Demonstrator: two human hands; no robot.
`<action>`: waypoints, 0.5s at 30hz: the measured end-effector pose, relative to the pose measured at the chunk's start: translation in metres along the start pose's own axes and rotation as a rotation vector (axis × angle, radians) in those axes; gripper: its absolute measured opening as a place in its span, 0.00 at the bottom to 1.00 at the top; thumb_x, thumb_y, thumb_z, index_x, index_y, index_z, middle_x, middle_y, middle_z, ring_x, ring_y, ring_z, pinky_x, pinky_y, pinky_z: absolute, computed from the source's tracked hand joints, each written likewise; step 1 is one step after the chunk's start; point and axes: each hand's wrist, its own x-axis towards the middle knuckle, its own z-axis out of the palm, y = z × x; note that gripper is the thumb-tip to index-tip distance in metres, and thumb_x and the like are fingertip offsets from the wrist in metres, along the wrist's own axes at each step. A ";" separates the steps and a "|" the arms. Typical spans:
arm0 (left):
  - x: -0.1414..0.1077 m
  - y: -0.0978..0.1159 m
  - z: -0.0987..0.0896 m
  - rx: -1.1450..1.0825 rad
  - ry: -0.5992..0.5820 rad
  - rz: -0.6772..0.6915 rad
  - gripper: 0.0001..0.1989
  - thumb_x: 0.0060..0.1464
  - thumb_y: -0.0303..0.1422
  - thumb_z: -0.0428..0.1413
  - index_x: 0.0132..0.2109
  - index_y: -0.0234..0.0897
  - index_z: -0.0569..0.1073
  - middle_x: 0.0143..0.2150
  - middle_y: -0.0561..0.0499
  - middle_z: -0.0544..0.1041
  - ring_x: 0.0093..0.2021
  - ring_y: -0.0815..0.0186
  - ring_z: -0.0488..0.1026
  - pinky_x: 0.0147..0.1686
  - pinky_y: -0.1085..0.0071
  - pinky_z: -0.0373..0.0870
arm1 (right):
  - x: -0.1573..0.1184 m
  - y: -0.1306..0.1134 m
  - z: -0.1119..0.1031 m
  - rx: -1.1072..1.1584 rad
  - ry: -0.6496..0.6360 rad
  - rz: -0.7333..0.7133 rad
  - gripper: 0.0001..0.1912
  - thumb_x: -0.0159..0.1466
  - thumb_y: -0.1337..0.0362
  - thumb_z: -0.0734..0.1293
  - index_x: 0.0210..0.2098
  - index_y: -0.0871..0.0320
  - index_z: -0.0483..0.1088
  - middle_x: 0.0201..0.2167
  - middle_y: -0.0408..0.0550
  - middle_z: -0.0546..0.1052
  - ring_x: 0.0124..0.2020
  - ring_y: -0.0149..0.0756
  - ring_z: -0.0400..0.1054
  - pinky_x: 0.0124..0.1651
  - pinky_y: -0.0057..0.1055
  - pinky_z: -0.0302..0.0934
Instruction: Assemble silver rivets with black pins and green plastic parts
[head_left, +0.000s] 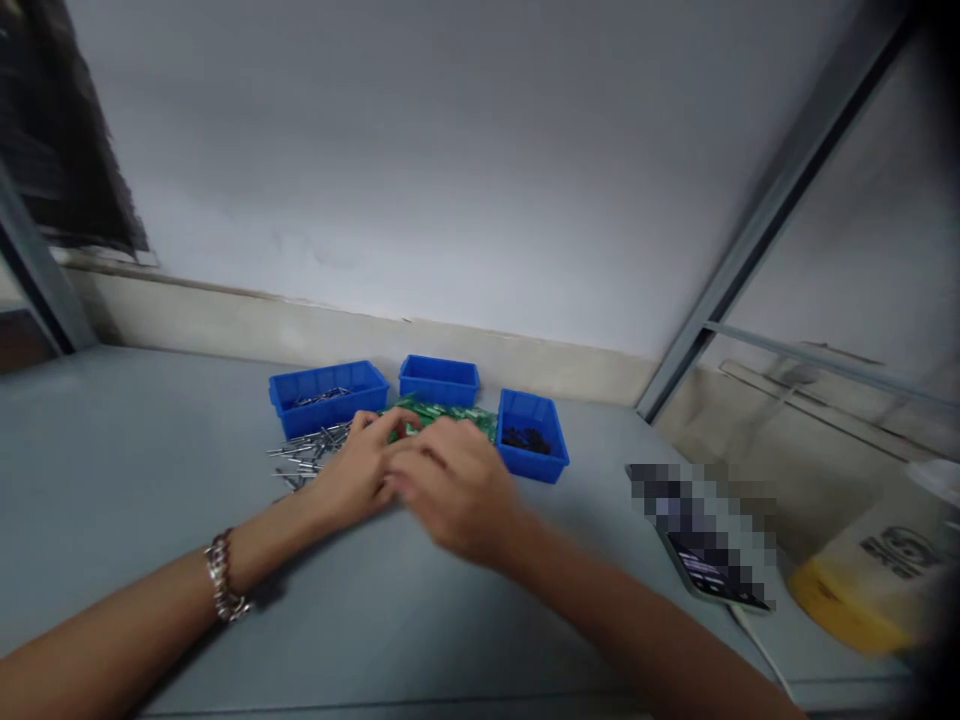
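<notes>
My left hand [367, 465] rests low over the table with its fingers curled, beside a pile of thin metal rods [307, 455]. Touching or overlapping it is my right hand [454, 485], bent at the fingers and slightly blurred. What either hand holds, if anything, is hidden between them. Just behind the hands lie green pieces [442, 408], partly covered by the fingers. A blue bin [330, 395] with metal parts stands behind the rods. Another blue bin [439, 380] is at the back middle, and a third blue bin [532, 440] with dark parts is to the right.
The grey table [150, 450] meets a pale wall behind the bins. At the right lie a phone [712, 575] with a white cable and a clear cup [877, 570] with yellow liquid. Grey metal posts rise at both sides.
</notes>
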 end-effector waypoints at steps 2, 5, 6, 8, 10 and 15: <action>0.000 0.006 -0.004 0.037 -0.041 0.018 0.10 0.57 0.31 0.46 0.38 0.37 0.72 0.44 0.48 0.68 0.41 0.63 0.65 0.39 0.63 0.61 | -0.025 0.027 0.005 0.022 0.004 0.163 0.13 0.65 0.63 0.55 0.32 0.60 0.69 0.28 0.48 0.70 0.33 0.32 0.62 0.36 0.32 0.56; 0.000 0.015 -0.008 0.044 -0.069 0.034 0.08 0.57 0.30 0.47 0.38 0.37 0.71 0.44 0.47 0.68 0.41 0.64 0.65 0.39 0.64 0.59 | -0.049 0.048 0.013 0.099 -0.023 0.243 0.13 0.65 0.63 0.55 0.31 0.60 0.68 0.27 0.47 0.70 0.32 0.32 0.62 0.35 0.30 0.56; -0.001 0.017 -0.008 0.036 -0.059 0.038 0.08 0.57 0.29 0.47 0.38 0.38 0.71 0.44 0.48 0.68 0.40 0.64 0.65 0.39 0.65 0.58 | -0.053 0.049 0.015 0.132 -0.043 0.249 0.13 0.65 0.63 0.55 0.30 0.60 0.68 0.27 0.47 0.70 0.32 0.31 0.62 0.35 0.29 0.56; -0.001 0.020 -0.007 0.023 -0.017 0.046 0.07 0.57 0.28 0.47 0.37 0.38 0.70 0.43 0.48 0.68 0.39 0.65 0.65 0.40 0.65 0.57 | -0.057 0.046 0.018 0.182 -0.093 0.260 0.15 0.65 0.62 0.55 0.29 0.60 0.68 0.27 0.46 0.69 0.31 0.31 0.61 0.34 0.29 0.56; -0.002 0.021 -0.006 0.020 0.012 0.053 0.07 0.56 0.27 0.47 0.37 0.38 0.69 0.43 0.48 0.68 0.39 0.65 0.64 0.40 0.65 0.57 | -0.057 0.041 0.018 0.215 -0.130 0.281 0.16 0.66 0.62 0.54 0.29 0.60 0.68 0.27 0.46 0.68 0.30 0.30 0.61 0.34 0.28 0.56; -0.003 0.023 -0.007 0.030 0.007 0.060 0.07 0.55 0.25 0.48 0.38 0.38 0.69 0.43 0.48 0.68 0.40 0.65 0.65 0.41 0.64 0.56 | -0.059 0.036 0.016 0.324 -0.142 0.379 0.15 0.66 0.63 0.53 0.28 0.60 0.66 0.27 0.45 0.69 0.30 0.29 0.61 0.35 0.28 0.57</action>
